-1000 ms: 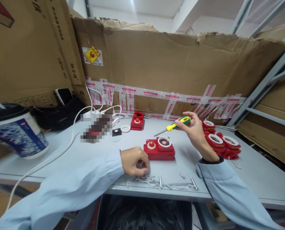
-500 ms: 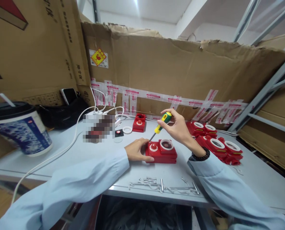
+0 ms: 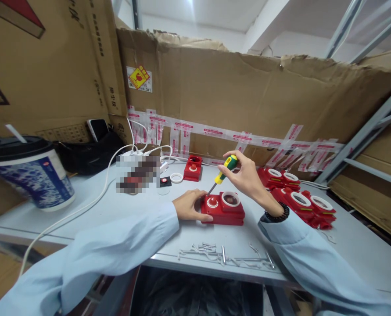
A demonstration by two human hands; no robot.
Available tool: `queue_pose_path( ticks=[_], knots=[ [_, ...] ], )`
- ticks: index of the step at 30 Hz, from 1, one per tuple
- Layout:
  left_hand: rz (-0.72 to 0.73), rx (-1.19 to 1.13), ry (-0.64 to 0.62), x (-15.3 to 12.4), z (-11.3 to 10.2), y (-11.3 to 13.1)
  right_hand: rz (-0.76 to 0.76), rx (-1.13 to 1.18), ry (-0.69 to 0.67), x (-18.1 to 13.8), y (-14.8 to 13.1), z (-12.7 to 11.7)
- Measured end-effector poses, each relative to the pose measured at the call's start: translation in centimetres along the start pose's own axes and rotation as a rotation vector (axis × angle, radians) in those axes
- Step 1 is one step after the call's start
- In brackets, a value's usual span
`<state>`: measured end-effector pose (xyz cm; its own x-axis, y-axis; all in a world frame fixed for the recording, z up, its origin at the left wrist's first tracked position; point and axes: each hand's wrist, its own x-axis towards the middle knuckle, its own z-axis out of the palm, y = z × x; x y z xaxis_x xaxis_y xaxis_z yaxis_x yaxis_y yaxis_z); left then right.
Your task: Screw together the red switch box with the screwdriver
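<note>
A red housing (image 3: 224, 216) with a white ring and a red knob lies on the table in front of me. My left hand (image 3: 189, 206) grips its left end, thumb along the front side and fingers at the back corner. In my right hand (image 3: 243, 173) is a screwdriver (image 3: 226, 169) with a green and yellow handle, tilted so that its shaft runs down to the housing's back left corner. Whether a screw sits under the tip is too small to tell. Loose screws and metal pins (image 3: 208, 249) are scattered along the table's front edge.
Several red housings with white rings (image 3: 302, 204) stand at the right. Behind are another red housing (image 3: 192, 169), a loose white ring (image 3: 176, 177) and a small black square part (image 3: 165, 182). A paper cup (image 3: 30, 175) and a white cable (image 3: 98, 197) occupy the left side.
The whole view has shifted slightly. Both hands keep their places on the housing and the screwdriver, whose tip stays at the same corner.
</note>
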<state>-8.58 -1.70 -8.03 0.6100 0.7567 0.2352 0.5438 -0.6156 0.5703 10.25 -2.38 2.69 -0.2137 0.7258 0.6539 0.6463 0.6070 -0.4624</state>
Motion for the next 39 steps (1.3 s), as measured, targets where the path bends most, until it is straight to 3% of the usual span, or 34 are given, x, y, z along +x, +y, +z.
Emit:
queue_pose_path(
  ticks=[14, 29, 39],
  knots=[
    [0.031, 0.028, -0.004, 0.0, 0.0, -0.2, -0.065, -0.092, -0.187, 0.9, -1.8, -0.2],
    [0.021, -0.007, -0.019, -0.2, -0.5, 0.5, 0.033, -0.100, -0.083, 0.9, 0.2, -0.3],
    [0.005, -0.002, -0.018, -0.1, -0.4, 0.2, 0.033, -0.064, -0.080, 0.8, -0.4, -0.3]
  ],
)
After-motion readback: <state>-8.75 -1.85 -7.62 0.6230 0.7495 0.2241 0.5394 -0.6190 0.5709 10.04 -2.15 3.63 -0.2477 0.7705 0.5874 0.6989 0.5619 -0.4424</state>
